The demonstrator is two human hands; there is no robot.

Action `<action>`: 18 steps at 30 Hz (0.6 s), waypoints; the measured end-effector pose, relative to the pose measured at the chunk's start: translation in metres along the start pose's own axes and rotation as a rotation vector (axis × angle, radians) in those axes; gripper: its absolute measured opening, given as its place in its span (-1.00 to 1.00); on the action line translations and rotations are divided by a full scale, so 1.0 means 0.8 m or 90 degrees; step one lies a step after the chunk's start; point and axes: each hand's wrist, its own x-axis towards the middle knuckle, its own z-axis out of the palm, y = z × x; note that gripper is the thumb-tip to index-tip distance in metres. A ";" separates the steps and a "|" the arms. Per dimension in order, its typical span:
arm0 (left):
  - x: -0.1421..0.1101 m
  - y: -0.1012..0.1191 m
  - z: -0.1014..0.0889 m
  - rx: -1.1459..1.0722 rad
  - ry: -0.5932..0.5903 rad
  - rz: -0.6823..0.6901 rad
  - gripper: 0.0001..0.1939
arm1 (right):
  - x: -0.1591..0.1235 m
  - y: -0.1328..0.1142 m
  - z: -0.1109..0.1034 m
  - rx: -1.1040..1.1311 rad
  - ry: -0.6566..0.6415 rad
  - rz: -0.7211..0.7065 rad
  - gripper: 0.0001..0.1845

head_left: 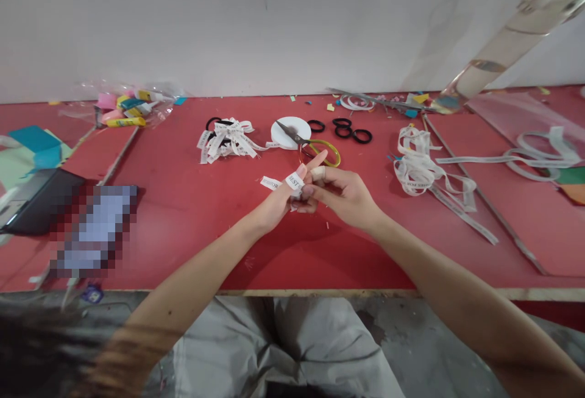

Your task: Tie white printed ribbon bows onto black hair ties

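Observation:
A white printed ribbon (pixel 295 182), with "BEST" readable on it, passes over the thumb of my left hand (pixel 276 204). One ribbon end sticks out to the left. My left fingers are curled around the ribbon, partly hidden. From the right, my right hand (pixel 351 195) pinches at the ribbon between thumb and fingers, touching the left hand; a pale wrap circles one of its fingers. Just beyond the hands lie yellow-handled scissors (pixel 333 153), their blades on a white ribbon roll (pixel 280 131). Whether anything else sits inside the grip is hidden.
A pile of ribbon-tied black bands (pixel 228 141) lies back left, with loose black bands (pixel 362 136) at back right. Tangled ribbon (pixel 414 169) is to the right. A phone (pixel 103 224) and a black case (pixel 43 200) lie left. A clear bottle (pixel 498 50) stands back right.

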 end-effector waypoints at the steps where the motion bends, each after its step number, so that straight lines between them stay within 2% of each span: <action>1: 0.000 0.000 0.001 0.008 0.002 0.002 -0.45 | 0.000 0.000 0.000 0.005 -0.002 0.002 -0.75; 5: -0.001 0.001 0.002 0.050 0.009 0.013 -0.39 | -0.001 0.002 0.000 -0.007 0.025 -0.026 -0.78; 8: -0.003 0.003 0.001 0.080 -0.028 0.025 -0.33 | -0.001 0.007 -0.002 0.010 0.135 -0.061 -0.78; 10: -0.005 0.005 0.001 0.090 -0.064 0.021 -0.30 | 0.001 0.011 -0.003 0.065 0.228 -0.077 -0.77; 12: -0.006 0.008 0.002 0.084 -0.100 0.004 -0.27 | 0.004 0.014 -0.004 0.125 0.281 -0.081 -0.76; 16: -0.009 0.011 0.004 0.059 -0.215 -0.044 -0.21 | 0.010 0.014 -0.007 0.199 0.271 -0.019 -0.71; 18: -0.011 0.011 0.006 0.061 -0.284 -0.072 -0.18 | 0.012 0.010 -0.009 0.254 0.213 0.038 -0.62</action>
